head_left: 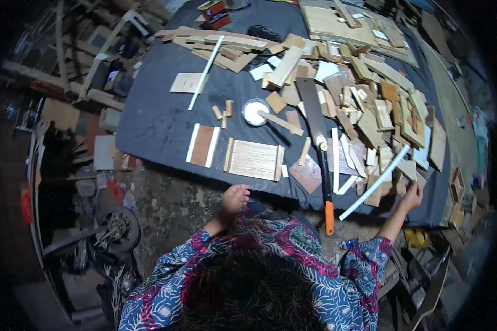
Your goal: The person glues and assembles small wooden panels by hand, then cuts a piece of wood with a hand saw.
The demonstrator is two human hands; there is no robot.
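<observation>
My left hand (236,198) is loosely curled by the table's near edge, with nothing visible in it. In front of it lies a ribbed wooden panel (253,160) with a strip along each short side. A brown panel with white edge strips (203,145) is to its left. At the right of the table, my right hand (413,195) has its fingers closed around the edge of a small piece of wood (421,181), partly hidden by the fingers. A long white strip (374,183) slants beside that hand.
A saw (312,113) with an orange-tipped handle overhangs the near edge. A stick (281,122) rests across a tub of white stuff (255,112). Many wood offcuts (370,124) cover the table's right half. A wheel (117,228) stands on the floor at left.
</observation>
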